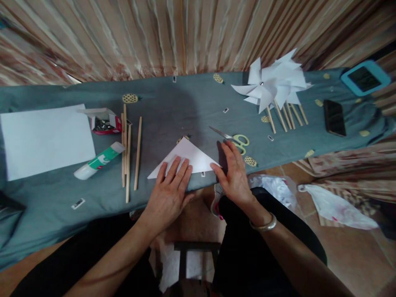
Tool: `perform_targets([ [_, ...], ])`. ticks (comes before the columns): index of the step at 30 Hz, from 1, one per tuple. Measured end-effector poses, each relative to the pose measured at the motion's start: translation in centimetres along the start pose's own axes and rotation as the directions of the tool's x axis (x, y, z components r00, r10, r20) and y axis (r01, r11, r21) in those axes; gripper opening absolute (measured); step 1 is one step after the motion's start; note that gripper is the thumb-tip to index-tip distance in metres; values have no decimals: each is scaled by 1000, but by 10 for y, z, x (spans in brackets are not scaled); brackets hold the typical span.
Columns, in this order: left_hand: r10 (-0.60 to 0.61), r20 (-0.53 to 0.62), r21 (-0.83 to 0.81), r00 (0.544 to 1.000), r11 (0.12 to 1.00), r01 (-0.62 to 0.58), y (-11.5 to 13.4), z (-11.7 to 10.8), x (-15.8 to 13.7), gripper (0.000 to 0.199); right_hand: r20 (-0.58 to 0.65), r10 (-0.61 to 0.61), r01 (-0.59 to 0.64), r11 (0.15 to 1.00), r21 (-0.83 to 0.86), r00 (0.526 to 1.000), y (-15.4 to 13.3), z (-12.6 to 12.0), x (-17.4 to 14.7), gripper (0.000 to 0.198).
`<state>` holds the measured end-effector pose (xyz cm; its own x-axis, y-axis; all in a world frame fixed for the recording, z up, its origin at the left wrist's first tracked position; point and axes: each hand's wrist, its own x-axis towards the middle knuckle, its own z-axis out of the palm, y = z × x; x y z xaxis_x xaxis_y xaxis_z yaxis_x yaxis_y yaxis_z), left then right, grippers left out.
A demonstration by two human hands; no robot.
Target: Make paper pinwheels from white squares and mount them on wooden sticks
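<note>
A white sheet of paper folded into a triangle (198,159) lies near the table's front edge, its peak pointing away from me. My left hand (170,194) rests flat on its left half, fingers stretched out over the paper. At the right corner, the thumb of my right hand (233,177) touches the paper, while its other fingers extend apart from the thumb, close to the scissors. Those scissors (239,142), with light green handles, lie just beyond my right fingertips, blades pointing left.
Left of the paper are several wooden sticks (137,156), a green-and-white glue tube (100,161), a small red box (107,123) of metal pieces and white paper (46,140). Several paper pinwheels (269,82), a phone (334,117) and a blue-framed tablet (366,78) lie to the right.
</note>
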<state>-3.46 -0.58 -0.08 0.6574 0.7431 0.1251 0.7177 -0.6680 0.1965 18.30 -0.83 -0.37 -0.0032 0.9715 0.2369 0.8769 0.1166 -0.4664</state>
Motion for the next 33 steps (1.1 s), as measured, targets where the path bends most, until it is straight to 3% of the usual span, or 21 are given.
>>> perform_targets([
  [8,-12,16,12,1000,1000,12,2,0,0,64,-77,-51,44,995,-95,996,17,-15,-4,55],
  [13,-13,56,20,998,1000,11,4,-3,-1,69,15,-340,339,932,-127,940,-9,-18,-9,52],
  [18,-17,72,14,997,1000,16,6,-5,0,68,131,-497,510,854,-101,858,-16,-11,-13,40],
  [33,-17,0,21,1000,1000,17,-20,-7,-36,61,199,-511,533,842,-78,836,-11,-13,-13,39],
])
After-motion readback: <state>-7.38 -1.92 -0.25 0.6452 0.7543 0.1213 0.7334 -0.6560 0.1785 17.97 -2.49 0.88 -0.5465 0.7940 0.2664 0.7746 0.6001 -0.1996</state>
